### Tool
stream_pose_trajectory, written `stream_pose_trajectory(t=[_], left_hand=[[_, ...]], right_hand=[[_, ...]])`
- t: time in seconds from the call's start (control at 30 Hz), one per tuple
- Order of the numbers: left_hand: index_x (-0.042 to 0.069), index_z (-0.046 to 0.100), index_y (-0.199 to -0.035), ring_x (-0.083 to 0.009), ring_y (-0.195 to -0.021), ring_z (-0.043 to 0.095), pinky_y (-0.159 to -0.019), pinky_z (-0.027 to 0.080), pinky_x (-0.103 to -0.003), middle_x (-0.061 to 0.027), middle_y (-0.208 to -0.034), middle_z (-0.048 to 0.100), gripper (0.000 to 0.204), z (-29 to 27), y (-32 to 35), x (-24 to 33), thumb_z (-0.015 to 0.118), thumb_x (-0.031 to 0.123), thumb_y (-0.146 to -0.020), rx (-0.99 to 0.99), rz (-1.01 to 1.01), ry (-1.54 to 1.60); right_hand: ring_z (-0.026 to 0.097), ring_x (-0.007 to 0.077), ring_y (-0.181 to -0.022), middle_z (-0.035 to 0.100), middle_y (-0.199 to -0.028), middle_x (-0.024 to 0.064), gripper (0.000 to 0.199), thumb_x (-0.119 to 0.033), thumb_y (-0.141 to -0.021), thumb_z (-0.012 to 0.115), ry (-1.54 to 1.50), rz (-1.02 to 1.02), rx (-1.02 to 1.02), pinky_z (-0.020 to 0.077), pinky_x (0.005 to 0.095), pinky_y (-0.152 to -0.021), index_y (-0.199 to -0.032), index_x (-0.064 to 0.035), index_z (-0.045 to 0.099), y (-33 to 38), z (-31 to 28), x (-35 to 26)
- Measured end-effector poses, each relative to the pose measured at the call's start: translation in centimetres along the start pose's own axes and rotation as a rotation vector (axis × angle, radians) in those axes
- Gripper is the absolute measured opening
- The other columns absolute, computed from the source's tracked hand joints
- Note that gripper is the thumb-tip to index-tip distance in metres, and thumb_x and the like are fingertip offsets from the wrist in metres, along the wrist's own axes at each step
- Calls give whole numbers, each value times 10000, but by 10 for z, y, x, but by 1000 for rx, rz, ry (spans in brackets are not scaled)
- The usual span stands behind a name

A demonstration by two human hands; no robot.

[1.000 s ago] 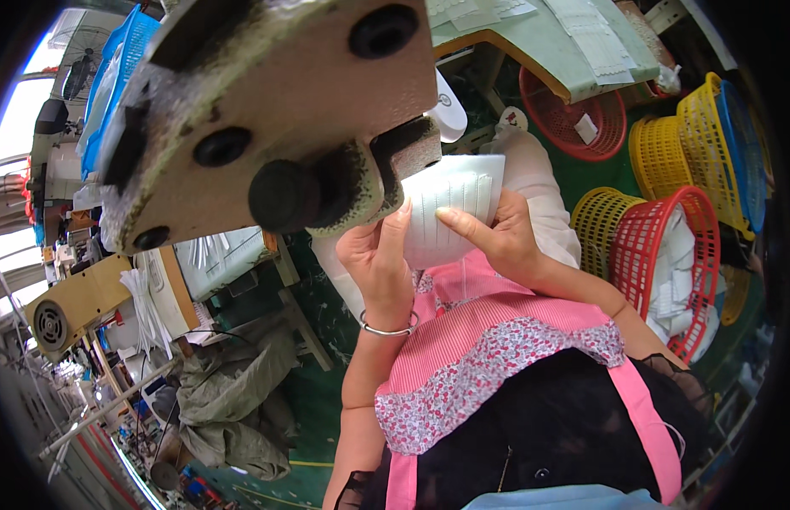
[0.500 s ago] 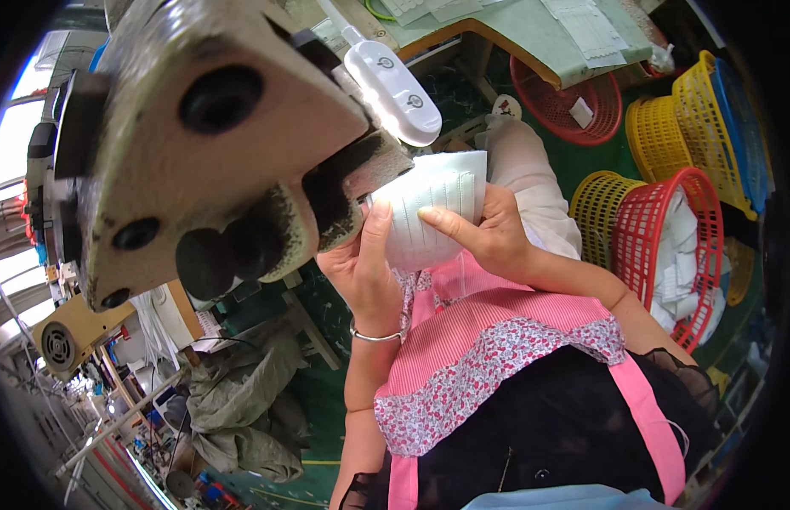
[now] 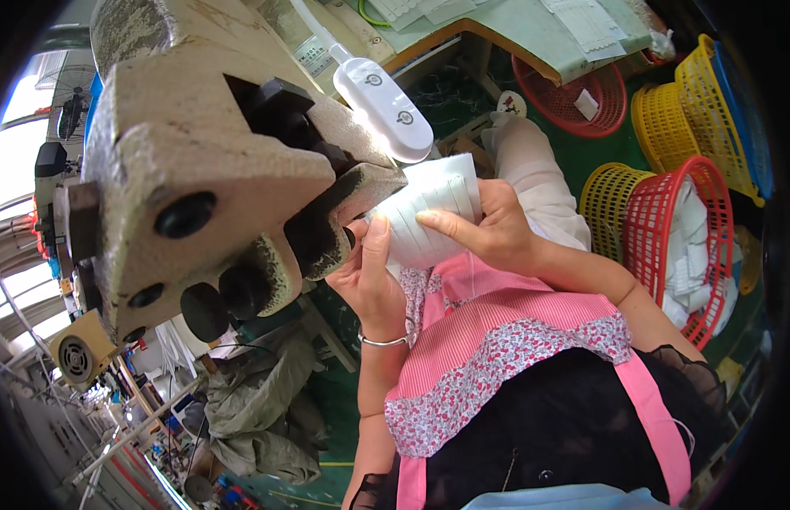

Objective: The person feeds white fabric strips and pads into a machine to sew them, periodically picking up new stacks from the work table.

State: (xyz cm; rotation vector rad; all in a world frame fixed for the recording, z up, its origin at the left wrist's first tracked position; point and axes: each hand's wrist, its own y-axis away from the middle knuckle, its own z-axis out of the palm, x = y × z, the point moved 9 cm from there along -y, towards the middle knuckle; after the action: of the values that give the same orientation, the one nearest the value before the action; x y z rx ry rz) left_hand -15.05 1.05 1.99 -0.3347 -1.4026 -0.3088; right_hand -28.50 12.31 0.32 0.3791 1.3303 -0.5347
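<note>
Both hands busy with one thing: a white cloth piece [image 3: 435,194] marked with thin parallel lines, held up in front of the pink apron [image 3: 505,327], just below a white lamp [image 3: 385,106] and beside the lower corner of a worn metal machine head [image 3: 216,161]. Gap between cloth and metal: cannot tell; the head overlaps it from this angle.

Left hand [image 3: 371,285], bracelet [image 3: 385,342] at the wrist, pinches the near left edge, thumb on top, fingers mostly out of sight. Right hand [image 3: 501,225] grips the right side, thumb lying across the lined face, fingers behind.

Step in hand, my reading: handling and lining up the piece, perhaps checking it. A next move would seem to call for both grips working together, the face kept flat and the left knuckles clear of the metal.

To the right, a red basket [image 3: 654,229] holds a heap of white pieces [image 3: 688,229].

Against one second ago: the lamp, then mostly hidden behind the machine head, now shows whole. The cloth sits farther left in view and slants more. Both grips look much the same.
</note>
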Motion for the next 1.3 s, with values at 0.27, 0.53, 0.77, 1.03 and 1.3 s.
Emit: stream_pose_trajectory(t=[0.27, 0.53, 0.77, 1.03, 1.3], left_hand=[[25, 560, -672, -25, -545, 367, -488, 250, -198, 41, -643, 465, 255, -2, -8, 8, 652, 19, -910, -82, 61, -128], [-5, 603, -729, -27, -512, 399, -469, 284, -186, 25, -638, 499, 180, 7, -7, 21, 640, -1, -905, -64, -27, -123], [-29, 631, -817, -38, -490, 438, -449, 322, -185, -11, -661, 564, 85, 4, -8, 16, 621, -22, -901, -70, -107, -30], [-41, 640, -853, -40, -475, 440, -439, 318, -184, -22, -646, 574, 48, -3, -10, 12, 634, -17, -894, -24, -103, -1], [-66, 657, -898, -19, -462, 398, -408, 266, -177, -30, -673, 593, 51, -22, -20, 10, 656, -20, -876, 0, -17, -52]], right_hand=[[622, 73, -774, 730, -887, 70, 269, -158, -843, 753, 85, 4, -182, 511, 263, -707, -1025, 31, 693, -33, -11, -18], [641, 92, -782, 731, -877, 108, 291, -167, -856, 741, 102, -42, -136, 527, 286, -708, -1058, 34, 685, -18, -1, -13], [685, 134, -811, 736, -916, 113, 210, -109, -864, 730, 117, -41, -126, 540, 287, -709, -1013, 34, 696, -17, 2, -15], [701, 143, -764, 738, -884, 142, 219, -110, -855, 739, 188, -110, -193, 543, 286, -677, -996, 52, 695, -27, 7, -27], [691, 139, -769, 734, -896, 149, 288, -162, -871, 718, 143, -55, -105, 539, 308, -692, -1085, 25, 674, -13, 17, -19]])
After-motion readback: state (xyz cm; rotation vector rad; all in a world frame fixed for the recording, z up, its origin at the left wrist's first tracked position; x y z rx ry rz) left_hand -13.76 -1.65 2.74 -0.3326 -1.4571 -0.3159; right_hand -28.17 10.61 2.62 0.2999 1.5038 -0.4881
